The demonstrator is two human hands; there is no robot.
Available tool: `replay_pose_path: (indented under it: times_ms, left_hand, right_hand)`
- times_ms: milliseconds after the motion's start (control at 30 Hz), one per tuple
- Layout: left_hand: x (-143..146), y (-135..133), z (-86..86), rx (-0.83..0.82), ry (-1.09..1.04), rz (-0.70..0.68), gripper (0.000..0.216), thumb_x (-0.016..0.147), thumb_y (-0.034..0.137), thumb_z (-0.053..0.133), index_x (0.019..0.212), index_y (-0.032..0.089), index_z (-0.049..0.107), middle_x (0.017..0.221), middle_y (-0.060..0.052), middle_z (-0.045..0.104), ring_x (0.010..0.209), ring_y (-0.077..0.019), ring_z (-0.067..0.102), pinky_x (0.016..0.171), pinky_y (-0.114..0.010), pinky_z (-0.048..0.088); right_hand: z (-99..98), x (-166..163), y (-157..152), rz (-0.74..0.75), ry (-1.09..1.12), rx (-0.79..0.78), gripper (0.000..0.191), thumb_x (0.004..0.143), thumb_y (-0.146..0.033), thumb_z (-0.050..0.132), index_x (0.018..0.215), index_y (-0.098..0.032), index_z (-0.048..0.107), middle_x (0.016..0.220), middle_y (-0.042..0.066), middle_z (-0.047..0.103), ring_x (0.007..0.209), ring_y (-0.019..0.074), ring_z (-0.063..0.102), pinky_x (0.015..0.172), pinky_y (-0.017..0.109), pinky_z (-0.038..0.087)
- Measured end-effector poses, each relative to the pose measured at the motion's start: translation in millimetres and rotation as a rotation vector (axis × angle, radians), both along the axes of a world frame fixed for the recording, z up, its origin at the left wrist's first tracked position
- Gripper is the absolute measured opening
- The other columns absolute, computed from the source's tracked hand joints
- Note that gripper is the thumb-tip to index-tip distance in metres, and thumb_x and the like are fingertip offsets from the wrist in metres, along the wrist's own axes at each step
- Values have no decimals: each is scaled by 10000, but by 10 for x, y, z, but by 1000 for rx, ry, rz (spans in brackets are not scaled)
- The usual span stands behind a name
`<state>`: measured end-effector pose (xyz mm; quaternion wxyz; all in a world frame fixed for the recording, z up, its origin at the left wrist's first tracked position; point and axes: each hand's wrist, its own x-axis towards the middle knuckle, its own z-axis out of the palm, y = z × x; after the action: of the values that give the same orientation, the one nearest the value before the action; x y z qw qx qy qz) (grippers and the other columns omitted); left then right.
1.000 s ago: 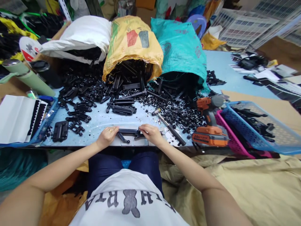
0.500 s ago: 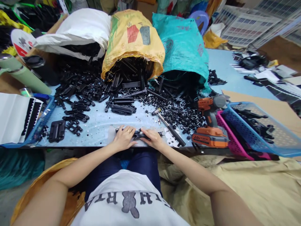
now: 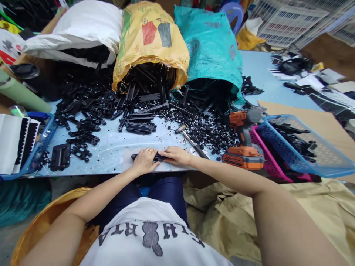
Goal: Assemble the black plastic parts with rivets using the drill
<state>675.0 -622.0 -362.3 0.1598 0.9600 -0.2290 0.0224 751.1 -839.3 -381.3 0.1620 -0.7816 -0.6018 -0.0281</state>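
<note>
A long black plastic part (image 3: 156, 157) lies on a grey mat (image 3: 126, 162) at the front edge of the light blue table (image 3: 116, 142). My left hand (image 3: 144, 160) lies on its left half, fingers bent down over it, a ring on one finger. My right hand (image 3: 176, 155) rests on its right end, fingers pressed flat on the part. Most of the part is hidden under both hands.
Heaps of black plastic parts (image 3: 202, 125) spill from a white sack (image 3: 74, 33), a yellow sack (image 3: 151, 40) and a teal sack (image 3: 213, 48). An orange drill (image 3: 244, 136) and a hammer (image 3: 191, 142) lie to the right, beside pink and blue baskets (image 3: 302, 147). A blue tray (image 3: 41, 146) sits left.
My left hand slid right from the part's left end onto its middle, next to the right hand. Both hands now press the part flat on the mat. The view tilted down.
</note>
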Motion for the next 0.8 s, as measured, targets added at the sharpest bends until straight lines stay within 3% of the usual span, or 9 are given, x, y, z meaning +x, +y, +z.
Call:
replay_pose_path:
  times_ms: [100,167,267,367,467,533,633,700,800]
  left_hand:
    - [-44,70,44,76,-29,-43,536,826,440,532,1246,117,454,1146,-159,572,1031,-278,523,851,-394,390]
    - [-67,171,61,139,-93,-88,554,847,450,497,1275,104,434,1165,-182,563,1009,-281,537,832,-401,394]
    - [-91,355,88,117,-180,-122,422,894,440,398,1065,99,581,902,-146,635,801,-234,584,688,-342,422]
    - [-187,482,224,-71,-220,-156,461,928,434,286,706,163,584,617,-64,565,587,-166,536,552,-284,387]
    - [-426,474,506,-388,-199,-276,551,939,460,144,650,189,528,554,-38,512,514,-142,481,507,-279,358]
    - [-619,389,706,-615,-143,-360,586,934,464,75,664,196,521,529,-35,492,490,-140,467,497,-288,357]
    - [-831,200,871,-852,-131,-334,635,916,507,33,665,207,533,518,-41,496,478,-145,481,499,-302,388]
    - [-874,98,837,-887,-200,-223,689,897,544,1,743,214,586,600,-68,564,562,-165,549,550,-318,446]
    - [-768,90,592,-742,-403,-143,785,864,588,-56,1006,213,620,827,-113,640,824,-208,616,691,-357,500]
  right_hand:
    - [57,16,-28,-73,-47,-56,396,899,-487,431,1108,-193,594,809,65,595,727,144,531,633,251,408]
    - [104,-34,-34,-209,-117,-81,482,851,-588,432,866,-157,647,688,59,571,639,146,508,575,252,375]
    - [255,-182,-4,-305,-192,-30,576,793,-679,422,580,-161,559,532,38,499,523,139,458,502,261,309]
    - [614,-369,70,-140,-127,81,565,803,-674,411,537,-184,497,494,16,466,471,124,435,469,265,269]
    - [1049,-583,195,77,125,247,503,848,-625,390,617,-194,510,506,4,467,477,120,455,472,266,292]
    - [1189,-753,325,238,361,398,457,884,-580,366,671,-201,506,512,1,479,482,118,470,476,260,326]
    - [1016,-1009,588,258,610,671,439,907,-563,297,718,-218,492,551,13,501,511,135,498,503,268,398]
    - [740,-1098,778,4,618,772,419,889,-575,287,833,-229,517,705,63,552,649,187,554,593,334,463]
    - [411,-945,1020,-316,481,730,349,883,-492,316,1074,-250,480,1078,139,521,980,269,529,774,462,463]
